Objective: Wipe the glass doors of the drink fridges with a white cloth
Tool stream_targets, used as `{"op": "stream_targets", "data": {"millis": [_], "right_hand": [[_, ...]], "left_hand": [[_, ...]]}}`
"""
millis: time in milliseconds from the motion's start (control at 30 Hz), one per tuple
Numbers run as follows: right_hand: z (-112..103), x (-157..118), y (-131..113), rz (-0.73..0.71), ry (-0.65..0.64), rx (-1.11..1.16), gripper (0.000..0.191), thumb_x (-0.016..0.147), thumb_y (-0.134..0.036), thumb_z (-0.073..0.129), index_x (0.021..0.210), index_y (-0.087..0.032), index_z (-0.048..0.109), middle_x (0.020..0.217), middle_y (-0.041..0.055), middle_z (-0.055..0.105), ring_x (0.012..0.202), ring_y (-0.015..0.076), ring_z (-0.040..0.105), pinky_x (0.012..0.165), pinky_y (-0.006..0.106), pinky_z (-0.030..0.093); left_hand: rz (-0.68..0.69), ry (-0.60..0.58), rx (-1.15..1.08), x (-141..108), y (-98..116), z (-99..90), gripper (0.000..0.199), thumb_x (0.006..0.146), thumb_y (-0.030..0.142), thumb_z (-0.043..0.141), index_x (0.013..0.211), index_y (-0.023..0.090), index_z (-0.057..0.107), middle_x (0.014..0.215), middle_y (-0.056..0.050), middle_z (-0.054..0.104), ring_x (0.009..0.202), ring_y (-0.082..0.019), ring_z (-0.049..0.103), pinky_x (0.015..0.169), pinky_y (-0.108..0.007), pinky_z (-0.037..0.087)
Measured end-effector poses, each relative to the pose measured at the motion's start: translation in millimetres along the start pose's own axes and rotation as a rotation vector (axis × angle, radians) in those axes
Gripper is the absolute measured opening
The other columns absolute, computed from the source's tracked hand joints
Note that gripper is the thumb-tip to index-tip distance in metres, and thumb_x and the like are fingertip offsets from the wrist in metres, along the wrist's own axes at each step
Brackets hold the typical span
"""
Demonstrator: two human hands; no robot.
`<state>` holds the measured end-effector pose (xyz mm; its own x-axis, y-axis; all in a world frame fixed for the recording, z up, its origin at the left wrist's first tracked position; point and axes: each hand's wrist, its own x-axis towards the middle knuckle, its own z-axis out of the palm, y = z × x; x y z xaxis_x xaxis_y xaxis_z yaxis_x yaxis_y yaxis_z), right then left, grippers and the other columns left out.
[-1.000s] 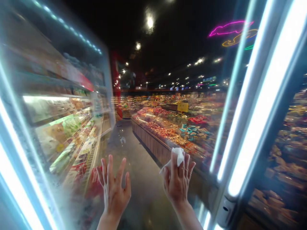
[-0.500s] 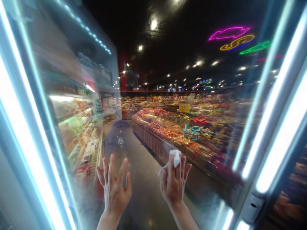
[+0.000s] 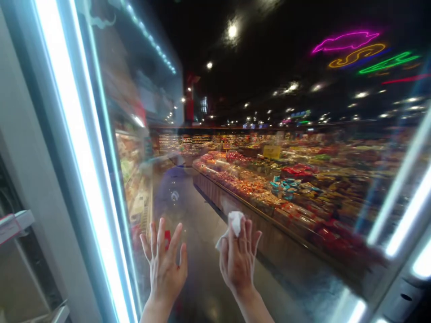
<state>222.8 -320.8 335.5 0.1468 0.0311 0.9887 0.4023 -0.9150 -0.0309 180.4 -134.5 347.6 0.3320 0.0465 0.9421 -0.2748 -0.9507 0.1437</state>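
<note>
My left hand [image 3: 164, 264] is open, its fingers spread out in front of a clear pane [image 3: 303, 282] that shows haze and reflections. It seems to rest flat on the pane, though actual contact is hard to make out. To its right, my right hand [image 3: 238, 267] has a crumpled white tissue [image 3: 236, 223] under and between its fingers. The tissue sticks out at the fingertips and along the hand's left side, apparently pressed against the pane. Part of it is hidden behind the fingers.
Bright tube lights [image 3: 84, 170] line the frame on both sides. A white shelf edge [image 3: 15, 224] juts in at left. Through the pane show a shop aisle [image 3: 178, 206], a long counter of packaged goods [image 3: 235, 179], a yellow sign [image 3: 272, 151] and neon shapes [image 3: 357, 53].
My view has turned left, so the shop and lights sit further right, with more of the left frame showing. My right hand with the tissue has shifted left, closer to my left hand.
</note>
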Motion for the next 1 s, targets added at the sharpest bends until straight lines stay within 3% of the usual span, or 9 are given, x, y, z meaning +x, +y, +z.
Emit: {"op": "stream_targets", "data": {"millis": [133, 233, 333, 400, 567, 633, 800, 867, 1000], "right_hand": [[1.1, 9.1, 0.7, 0.084, 0.012, -0.014, 0.071, 0.103, -0.014, 0.045, 0.167, -0.015, 0.014, 0.173, 0.0172, 0.014, 0.162, 0.0315, 0.01, 0.128, 0.067, 0.015], [10.3, -7.4, -27.5, -0.037, -0.031, 0.025, 0.073, 0.099, -0.008, 0.048, 0.166, -0.015, 0.019, 0.172, 0.0157, 0.017, 0.162, 0.028, 0.013, 0.131, 0.059, 0.014], [15.8, -23.5, -43.1, -0.149, -0.081, 0.081, 0.068, 0.095, -0.004, 0.049, 0.161, -0.014, 0.035, 0.17, 0.0132, 0.029, 0.16, 0.0233, 0.02, 0.134, 0.049, 0.011], [13.0, -22.4, -33.7, -0.152, -0.07, 0.091, 0.067, 0.094, -0.004, 0.049, 0.159, -0.016, 0.038, 0.169, 0.0126, 0.03, 0.16, 0.0234, 0.022, 0.134, 0.05, 0.01], [-6.4, 7.6, 12.2, 0.064, 0.023, -0.003, 0.071, 0.101, -0.011, 0.045, 0.166, -0.019, 0.02, 0.173, 0.0155, 0.015, 0.161, 0.034, 0.014, 0.126, 0.07, 0.02], [-11.6, 11.7, 13.5, 0.068, 0.021, 0.0, 0.07, 0.101, -0.01, 0.044, 0.166, -0.017, 0.021, 0.174, 0.0156, 0.012, 0.162, 0.0332, 0.011, 0.128, 0.068, 0.019], [-15.9, -3.4, 4.5, -0.162, -0.082, 0.067, 0.058, 0.097, -0.004, 0.043, 0.154, -0.016, 0.044, 0.175, 0.0082, 0.013, 0.162, 0.025, 0.016, 0.134, 0.05, 0.008], [-20.8, -3.2, 21.2, -0.147, -0.072, 0.051, 0.061, 0.097, -0.005, 0.045, 0.157, -0.016, 0.04, 0.175, 0.0093, 0.012, 0.162, 0.026, 0.014, 0.134, 0.052, 0.008], [-36.6, 11.2, 72.7, 0.069, 0.014, -0.035, 0.069, 0.101, -0.011, 0.044, 0.166, -0.014, 0.019, 0.174, 0.0167, 0.011, 0.162, 0.0323, 0.008, 0.129, 0.067, 0.017]], "left_hand": [[0.0, -0.007, -0.019, -2.6, -1.2, 1.9, 0.082, 0.09, 0.014, 0.066, 0.16, 0.039, 0.032, 0.176, -0.004, 0.014, 0.162, -0.035, 0.009, 0.131, -0.068, 0.007], [0.002, 0.0, -0.03, -3.9, -0.1, 4.1, 0.083, 0.089, 0.013, 0.066, 0.16, 0.039, 0.032, 0.175, -0.005, 0.014, 0.162, -0.035, 0.009, 0.131, -0.068, 0.009], [-0.029, 0.007, -0.042, -4.9, 0.9, 4.9, 0.088, 0.088, 0.011, 0.066, 0.161, 0.041, 0.028, 0.176, -0.004, 0.014, 0.162, -0.035, 0.006, 0.131, -0.069, 0.008], [-0.056, 0.008, -0.058, -5.1, 2.2, 4.6, 0.088, 0.088, 0.01, 0.066, 0.161, 0.042, 0.028, 0.176, -0.002, 0.014, 0.162, -0.035, 0.004, 0.131, -0.069, 0.006], [-0.088, 0.044, -0.099, -1.5, 14.1, 5.9, 0.086, 0.089, 0.011, 0.065, 0.161, 0.041, 0.028, 0.176, -0.004, 0.01, 0.163, -0.035, 0.006, 0.131, -0.069, 0.007], [-0.075, 0.047, -0.11, 0.9, 23.4, 9.3, 0.085, 0.09, 0.011, 0.065, 0.16, 0.042, 0.029, 0.176, -0.004, 0.011, 0.163, -0.034, 0.007, 0.131, -0.068, 0.009], [-0.044, 0.033, -0.126, 5.4, 51.7, 21.5, 0.08, 0.09, 0.012, 0.065, 0.159, 0.04, 0.035, 0.175, -0.003, 0.015, 0.163, -0.032, 0.002, 0.132, -0.066, 0.007], [-0.05, 0.03, -0.142, 6.4, 62.7, 25.7, 0.078, 0.089, 0.012, 0.066, 0.157, 0.039, 0.038, 0.175, -0.001, 0.016, 0.163, -0.033, 0.001, 0.132, -0.065, 0.007], [-0.063, 0.043, -0.128, 7.8, 85.5, 32.9, 0.076, 0.089, 0.013, 0.067, 0.155, 0.04, 0.042, 0.175, -0.002, 0.016, 0.163, -0.033, 0.003, 0.132, -0.066, 0.007]]}}
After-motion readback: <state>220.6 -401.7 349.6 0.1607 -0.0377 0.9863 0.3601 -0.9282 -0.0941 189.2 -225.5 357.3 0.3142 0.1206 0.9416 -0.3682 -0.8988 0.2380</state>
